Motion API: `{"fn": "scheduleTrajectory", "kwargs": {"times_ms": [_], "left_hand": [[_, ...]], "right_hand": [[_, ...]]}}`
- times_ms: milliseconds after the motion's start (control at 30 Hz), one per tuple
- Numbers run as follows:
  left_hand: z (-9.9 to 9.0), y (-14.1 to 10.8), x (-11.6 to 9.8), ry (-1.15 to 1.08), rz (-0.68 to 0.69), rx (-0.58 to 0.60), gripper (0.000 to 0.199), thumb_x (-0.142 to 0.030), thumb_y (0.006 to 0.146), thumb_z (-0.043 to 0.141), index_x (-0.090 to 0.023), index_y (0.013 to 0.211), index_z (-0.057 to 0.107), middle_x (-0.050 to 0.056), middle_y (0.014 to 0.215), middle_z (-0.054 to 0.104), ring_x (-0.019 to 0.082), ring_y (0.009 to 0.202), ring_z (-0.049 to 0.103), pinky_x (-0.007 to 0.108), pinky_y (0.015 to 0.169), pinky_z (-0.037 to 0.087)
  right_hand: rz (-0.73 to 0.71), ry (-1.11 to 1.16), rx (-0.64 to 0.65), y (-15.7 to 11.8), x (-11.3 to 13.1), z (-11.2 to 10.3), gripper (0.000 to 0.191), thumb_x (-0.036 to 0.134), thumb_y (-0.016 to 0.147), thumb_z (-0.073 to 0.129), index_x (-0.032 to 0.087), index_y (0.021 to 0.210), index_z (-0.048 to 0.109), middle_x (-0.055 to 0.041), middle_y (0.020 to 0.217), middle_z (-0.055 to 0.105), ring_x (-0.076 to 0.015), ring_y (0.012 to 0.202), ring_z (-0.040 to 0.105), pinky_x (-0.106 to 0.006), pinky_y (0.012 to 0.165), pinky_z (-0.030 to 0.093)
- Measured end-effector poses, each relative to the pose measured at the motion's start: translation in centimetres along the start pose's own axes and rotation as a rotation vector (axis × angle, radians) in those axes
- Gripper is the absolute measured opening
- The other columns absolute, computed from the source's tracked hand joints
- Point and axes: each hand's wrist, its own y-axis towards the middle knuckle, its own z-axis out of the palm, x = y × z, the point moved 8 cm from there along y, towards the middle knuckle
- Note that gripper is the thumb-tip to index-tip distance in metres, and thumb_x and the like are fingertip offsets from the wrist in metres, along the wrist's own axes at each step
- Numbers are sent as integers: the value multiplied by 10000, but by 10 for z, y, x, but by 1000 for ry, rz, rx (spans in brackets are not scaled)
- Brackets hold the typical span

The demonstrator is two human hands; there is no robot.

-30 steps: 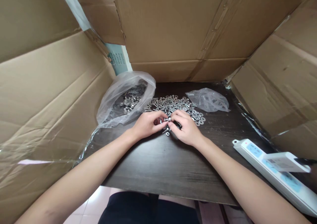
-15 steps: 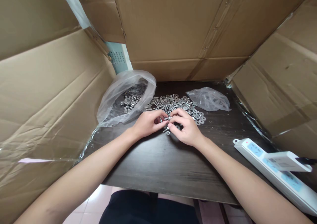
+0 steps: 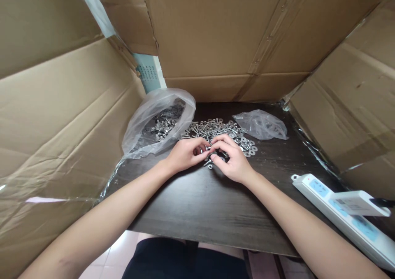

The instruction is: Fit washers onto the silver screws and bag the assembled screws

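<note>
My left hand (image 3: 189, 154) is closed, thumb and fingers pinching a small metal bolt (image 3: 207, 148). My right hand (image 3: 232, 160) meets it from the other side, its curled fingertips also on the bolt, most of which they cover. Just beyond my fingers spreads a pile of loose bolts, nuts and washers (image 3: 212, 127) on the dark table (image 3: 185, 205). Below the fingertips lie a loose bolt (image 3: 207, 163) and a nut (image 3: 210, 166). Several flat washers (image 3: 251, 150) lie right of my right hand.
A clear plastic bag (image 3: 135, 135) with more bolts lies open at the left. Another crumpled plastic bag (image 3: 261, 124) sits at the back right. A white power strip (image 3: 331, 213) with a plugged-in adapter (image 3: 359, 203) runs along the right. Cardboard walls (image 3: 210, 32) surround the table.
Both hands stay in nearly the same place. My right fingertips have shifted slightly around the bolt, which shows less now.
</note>
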Motion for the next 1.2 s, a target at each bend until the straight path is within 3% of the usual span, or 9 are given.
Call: {"fn": "scheduleTrajectory", "kwargs": {"times_ms": [200, 800, 1200], "left_hand": [[1, -1, -2, 14, 27, 18, 133, -249, 914, 674, -176, 1025, 681, -11, 793, 720, 100, 656, 657, 199, 633, 508], [-3, 0, -3, 36, 33, -40, 181, -280, 928, 695, -173, 1073, 705, 3, 814, 743, 106, 660, 675, 204, 632, 525], [-4, -1, -3, 44, 24, -56, 149, -273, 912, 699, -174, 1022, 687, -2, 814, 744, 106, 653, 676, 204, 627, 527]], "right_hand": [[11, 5, 1, 0, -3, 0, 144, 136, 878, 596, 229, 987, 617, -76, 1054, 598, -232, 990, 603, -381, 798, 537], [49, -52, -32, 2, -4, -3, 130, 144, 890, 586, 225, 989, 614, -66, 1012, 623, -219, 898, 605, -373, 765, 525], [37, -78, -20, 1, -7, -1, 35, 212, 940, 597, 220, 944, 630, -74, 1010, 627, -228, 938, 629, -388, 794, 543]]}}
